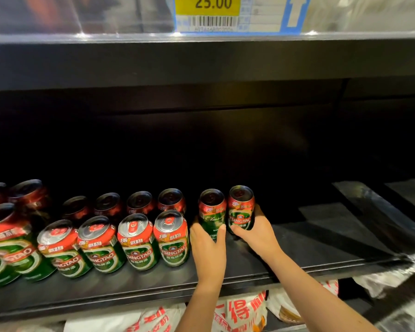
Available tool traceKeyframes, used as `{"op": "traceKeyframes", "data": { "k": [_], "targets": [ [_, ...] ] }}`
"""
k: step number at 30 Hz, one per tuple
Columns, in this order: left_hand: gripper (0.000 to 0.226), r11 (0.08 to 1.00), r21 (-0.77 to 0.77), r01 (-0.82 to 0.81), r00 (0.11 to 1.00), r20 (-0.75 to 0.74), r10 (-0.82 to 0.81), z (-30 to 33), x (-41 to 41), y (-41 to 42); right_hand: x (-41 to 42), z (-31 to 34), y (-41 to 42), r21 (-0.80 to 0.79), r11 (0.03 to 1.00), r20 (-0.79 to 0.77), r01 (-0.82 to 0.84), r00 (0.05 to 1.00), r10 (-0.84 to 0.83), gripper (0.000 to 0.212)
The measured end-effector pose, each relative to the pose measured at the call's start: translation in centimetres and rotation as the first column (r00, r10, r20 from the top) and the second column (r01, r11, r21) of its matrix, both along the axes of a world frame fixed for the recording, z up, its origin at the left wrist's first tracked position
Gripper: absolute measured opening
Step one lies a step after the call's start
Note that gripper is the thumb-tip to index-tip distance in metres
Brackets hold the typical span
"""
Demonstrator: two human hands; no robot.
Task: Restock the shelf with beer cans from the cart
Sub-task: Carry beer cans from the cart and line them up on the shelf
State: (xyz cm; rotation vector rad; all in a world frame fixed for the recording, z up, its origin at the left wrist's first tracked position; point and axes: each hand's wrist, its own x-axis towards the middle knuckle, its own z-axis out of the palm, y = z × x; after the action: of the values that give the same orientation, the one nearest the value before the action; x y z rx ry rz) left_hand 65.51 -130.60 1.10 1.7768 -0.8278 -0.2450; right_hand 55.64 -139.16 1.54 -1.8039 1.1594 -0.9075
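Observation:
Both of my hands reach into a dark shelf. My left hand grips a green and red beer can standing upright on the shelf. Beside it, my right hand grips a second upright can; the two cans touch. To their left stand two rows of the same cans, the front row bright, the back row in shadow. The cart is out of view.
The right part of the shelf holds no cans. A shelf above carries a yellow price label reading 25.00. White bags with red print lie on the level below. A shiny divider edge runs along the right.

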Motion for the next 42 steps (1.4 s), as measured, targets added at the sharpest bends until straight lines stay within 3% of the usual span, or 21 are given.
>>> {"op": "traceKeyframes", "data": {
  "k": [4, 8, 13, 20, 24, 27, 31, 35, 42],
  "targets": [
    [0.036, 0.999, 0.025, -0.02, 0.998, 0.067, 0.019, -0.1, 0.1, -0.1, 0.0, 0.0, 0.2, -0.003, 1.0, 0.013, -0.012, 1.0, 0.012, 0.046],
    [0.04, 0.999, 0.033, -0.043, 0.998, 0.056, 0.041, -0.2, 0.1, -0.4, 0.1, 0.5, 0.4, -0.021, 1.0, 0.03, -0.022, 0.999, 0.023, 0.053],
    [0.031, 1.0, -0.019, 0.02, 0.998, -0.055, -0.021, -0.5, 0.2, -0.2, 0.0, 0.6, 0.6, -0.008, 1.0, 0.073, -0.03, 0.997, 0.031, 0.055],
    [0.033, 1.0, -0.013, -0.024, 1.0, 0.017, 0.024, 0.0, 0.1, -0.2, -0.2, 0.1, 0.1, -0.018, 1.0, 0.063, -0.018, 0.998, 0.02, 0.05],
    [0.024, 0.999, -0.037, 0.01, 0.999, -0.043, -0.012, -0.1, 0.1, -0.1, 0.0, 0.0, 0.0, 0.007, 0.999, 0.06, -0.048, 0.997, 0.048, 0.049],
    [0.03, 0.999, -0.048, 0.025, 0.996, -0.088, -0.029, -0.2, 0.1, 0.0, 0.0, 0.1, 0.1, -0.003, 0.999, 0.077, -0.048, 0.996, 0.048, 0.049],
    [0.043, 1.0, -0.008, -0.026, 0.999, -0.019, 0.026, -0.3, 0.2, -0.3, 0.0, 0.2, 0.2, -0.01, 1.0, 0.08, -0.029, 0.996, 0.03, 0.051],
    [0.039, 0.999, 0.024, -0.024, 0.999, 0.048, 0.023, -0.2, 0.1, -0.3, -0.1, 0.0, 0.0, -0.008, 1.0, 0.069, -0.027, 0.997, 0.028, 0.047],
    [0.032, 0.999, -0.008, 0.04, 0.998, -0.037, -0.04, -0.2, 0.1, -0.2, -0.1, -0.6, -0.3, 0.023, 0.999, 0.05, -0.036, 0.998, 0.035, 0.045]
  ]
}}
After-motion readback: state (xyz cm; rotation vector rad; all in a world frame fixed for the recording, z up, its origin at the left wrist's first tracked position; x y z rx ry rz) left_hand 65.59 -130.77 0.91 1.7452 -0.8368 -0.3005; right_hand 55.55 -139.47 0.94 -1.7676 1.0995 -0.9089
